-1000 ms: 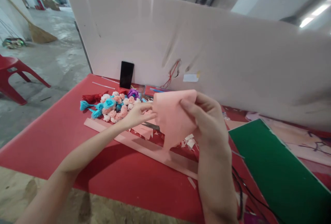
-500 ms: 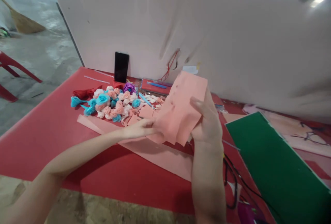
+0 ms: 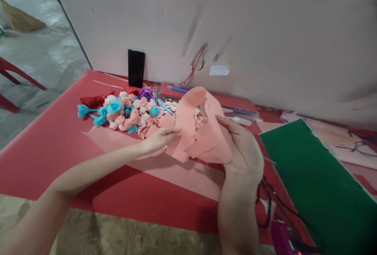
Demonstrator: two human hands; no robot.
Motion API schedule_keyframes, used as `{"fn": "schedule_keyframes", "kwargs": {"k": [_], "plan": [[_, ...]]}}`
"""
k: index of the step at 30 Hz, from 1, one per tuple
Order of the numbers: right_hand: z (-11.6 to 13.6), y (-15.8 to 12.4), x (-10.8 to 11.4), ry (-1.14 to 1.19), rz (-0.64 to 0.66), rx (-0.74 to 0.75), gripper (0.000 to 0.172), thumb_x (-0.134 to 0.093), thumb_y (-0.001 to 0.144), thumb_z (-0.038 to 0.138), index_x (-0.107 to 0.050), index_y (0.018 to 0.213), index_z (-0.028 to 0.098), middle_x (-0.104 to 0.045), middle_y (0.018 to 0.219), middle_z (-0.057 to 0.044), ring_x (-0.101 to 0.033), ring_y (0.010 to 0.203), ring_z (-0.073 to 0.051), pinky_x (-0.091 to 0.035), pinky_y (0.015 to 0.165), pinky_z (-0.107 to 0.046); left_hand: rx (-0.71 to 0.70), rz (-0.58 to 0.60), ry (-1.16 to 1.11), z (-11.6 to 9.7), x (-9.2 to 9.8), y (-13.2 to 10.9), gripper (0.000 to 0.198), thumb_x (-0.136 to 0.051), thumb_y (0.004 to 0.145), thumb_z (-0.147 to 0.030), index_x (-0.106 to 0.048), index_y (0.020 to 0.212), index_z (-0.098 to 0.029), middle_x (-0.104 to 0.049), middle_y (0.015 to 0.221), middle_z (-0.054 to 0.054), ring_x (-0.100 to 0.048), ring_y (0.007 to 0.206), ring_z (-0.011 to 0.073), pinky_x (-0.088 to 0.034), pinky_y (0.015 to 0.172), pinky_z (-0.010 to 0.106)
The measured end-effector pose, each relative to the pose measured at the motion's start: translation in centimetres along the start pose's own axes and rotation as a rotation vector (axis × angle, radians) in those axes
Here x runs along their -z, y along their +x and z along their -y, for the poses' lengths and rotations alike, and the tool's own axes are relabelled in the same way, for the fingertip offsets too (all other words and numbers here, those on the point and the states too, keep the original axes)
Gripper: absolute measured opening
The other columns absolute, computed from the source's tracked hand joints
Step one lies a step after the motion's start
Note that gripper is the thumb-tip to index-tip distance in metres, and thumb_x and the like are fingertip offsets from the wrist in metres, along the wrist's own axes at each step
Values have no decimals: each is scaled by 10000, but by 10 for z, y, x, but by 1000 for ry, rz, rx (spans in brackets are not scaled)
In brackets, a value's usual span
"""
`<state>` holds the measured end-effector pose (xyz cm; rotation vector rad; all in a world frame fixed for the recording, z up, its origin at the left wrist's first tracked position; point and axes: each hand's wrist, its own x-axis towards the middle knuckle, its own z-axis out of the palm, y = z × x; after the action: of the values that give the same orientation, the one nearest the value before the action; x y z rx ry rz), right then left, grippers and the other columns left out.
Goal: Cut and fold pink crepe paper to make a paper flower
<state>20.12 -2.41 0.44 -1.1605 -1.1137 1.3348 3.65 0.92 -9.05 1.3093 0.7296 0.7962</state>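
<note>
A pink sheet of crepe paper [image 3: 213, 143] is held up above the table, bent into an arch and torn open through its middle. My left hand [image 3: 160, 139] pinches its left edge between thumb and fingers. On the right side, my right hand [image 3: 241, 141] is closed on the paper, thumb in front and the other fingers partly hidden. Beneath both hands lies a long pink paper strip [image 3: 176, 176]. Just left of the held sheet are pink paper scraps [image 3: 151, 127].
Paper flowers [image 3: 126, 113] in blue, pink, white and purple cluster on the red table [image 3: 44, 149]. A phone [image 3: 136, 68] leans on the white wall. A green board [image 3: 318, 180], black cables [image 3: 266, 208] and a purple tool [image 3: 281, 235] are at right.
The pink paper was a flat, creased sheet with small holes; now it is arched, with a large ragged opening in the middle. My right hand has shifted slightly right.
</note>
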Motion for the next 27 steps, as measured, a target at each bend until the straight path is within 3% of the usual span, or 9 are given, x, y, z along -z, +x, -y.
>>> {"fn": "schedule_keyframes", "kwargs": {"k": [2,5,12,16,21,25,27], "plan": [[0,-6,-9,54,25,-67,131,-540,704,348,-557,738,223,-673,770,-61,-628,973,-273,-537,811,-447,50,-22,-60,3,1,2,209,-604,779,-326,-671,918,-185,-692,895,44,-606,681,126,-429,544,206],[-5,-4,-15,97,-17,-47,163,-545,704,335,-571,811,215,-680,810,-57,-626,978,-264,-535,823,-434,90,-20,-134,1,1,1,265,-632,745,-359,-667,928,-170,-693,827,49,-604,637,123,-427,534,213],[-23,26,-8,141,-227,270,268,-553,685,238,-586,951,226,-667,989,-31,-592,1034,-228,-495,876,-415,216,109,-547,-17,-9,-13,171,-703,670,-279,-672,762,-138,-705,803,58,-651,747,173,-491,677,266],[-26,31,-5,99,-289,364,303,-573,683,223,-585,986,241,-654,1037,-17,-599,1005,-207,-470,898,-403,251,81,-630,-22,-11,-13,190,-700,709,-314,-671,744,-130,-700,787,64,-646,744,166,-490,658,250],[-29,33,-7,34,-301,398,310,-554,714,251,-572,1023,255,-647,1049,-13,-598,992,-201,-467,891,-401,211,146,-490,-31,-13,-15,189,-758,643,-268,-648,722,-137,-655,707,15,-613,694,117,-472,689,234],[-33,35,-6,51,-299,413,261,-565,735,241,-577,995,256,-645,1047,-12,-595,1003,-192,-448,910,-386,177,122,-278,-36,-13,-17,206,-694,702,-236,-550,589,-142,-487,505,-55,-433,445,39,-331,449,184],[-35,36,-6,37,-285,430,232,-559,749,233,-579,979,249,-638,1058,-18,-590,1012,-193,-446,908,-383,151,101,-216,-37,-12,-18,256,-674,718,-238,-509,545,-145,-409,454,-73,-346,392,24,-267,401,184]]}}
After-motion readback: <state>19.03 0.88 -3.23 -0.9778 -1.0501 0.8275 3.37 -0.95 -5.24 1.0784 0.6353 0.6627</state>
